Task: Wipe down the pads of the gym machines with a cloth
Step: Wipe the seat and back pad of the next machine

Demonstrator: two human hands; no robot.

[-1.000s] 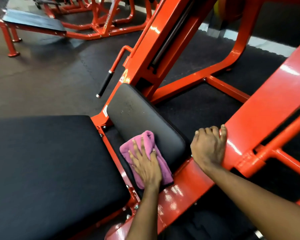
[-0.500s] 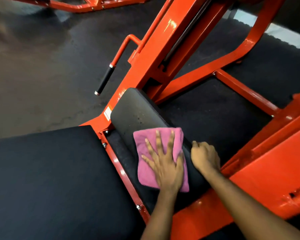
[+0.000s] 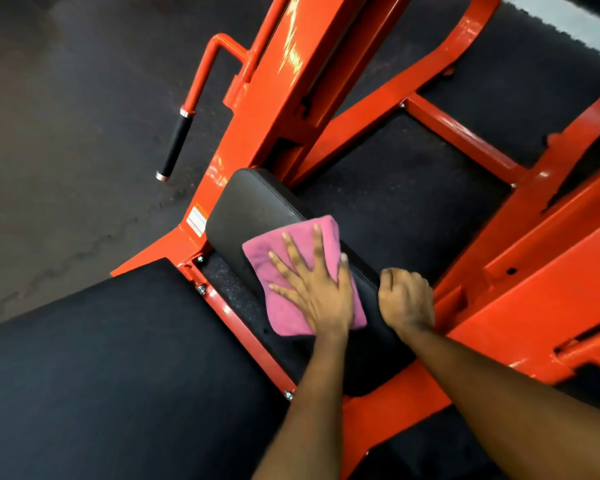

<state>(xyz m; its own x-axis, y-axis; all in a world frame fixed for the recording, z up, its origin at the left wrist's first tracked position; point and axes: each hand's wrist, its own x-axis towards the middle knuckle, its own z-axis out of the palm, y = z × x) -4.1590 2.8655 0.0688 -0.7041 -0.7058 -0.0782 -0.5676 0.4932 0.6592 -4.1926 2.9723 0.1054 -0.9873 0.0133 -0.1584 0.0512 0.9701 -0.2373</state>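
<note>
Pressing cloth [image 3: 261,260] onto pad [image 3: 238,216], left hand [image 3: 321,292] flat

Bare left hand [image 3: 321,289], bare right hand [image 3: 407,299], bare forearms, short fingernails

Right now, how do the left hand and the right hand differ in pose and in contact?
The left hand lies flat with fingers spread; the right hand is curled like a fist. The left hand presses the pink cloth onto the small black pad; the right hand touches no cloth and curls over that pad's right edge. Both are bare, on the same pad.
</note>
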